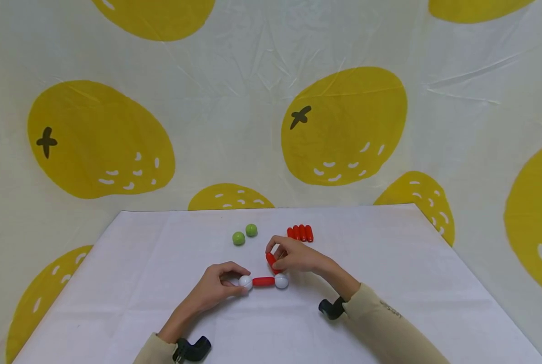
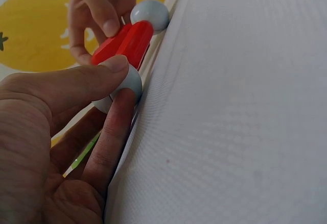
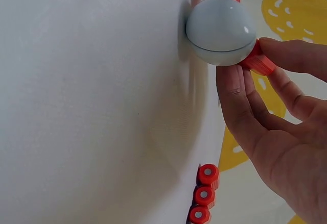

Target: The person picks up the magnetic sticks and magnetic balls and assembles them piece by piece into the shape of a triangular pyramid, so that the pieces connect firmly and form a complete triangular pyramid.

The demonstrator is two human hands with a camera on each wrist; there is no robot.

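The left hand (image 1: 216, 285) pinches a glossy white plastic ball (image 1: 245, 282) between thumb and forefinger; the left wrist view shows the thumb lying over the top of the ball and a finger beneath it. The right hand (image 1: 296, 257) pinches a short red plastic rod (image 1: 271, 261), tilted, its lower end at or touching a second white plastic ball (image 1: 281, 281). Between the two balls lies a second red rod (image 1: 263, 281), flat on the white cloth-covered table (image 1: 389, 263), joined end to end with both.

So the assembly sits near the middle of the table, just in front of both hands. Behind it stand two green plastic balls (image 1: 245, 234) side by side, and to their right a tight row of spare red rods (image 1: 300, 233) (the right wrist view shows three of their round ends).

The likely trouble is the joint at the right-hand ball. The balls are smooth and round, and if the tilted rod is pushed down off-centre, the ball could roll and pull loose from the flat rod. Only the left hand's pinch steadies the far end of the chain. A sideways tug from the right hand might also swing the whole piece round on the slippery cloth.
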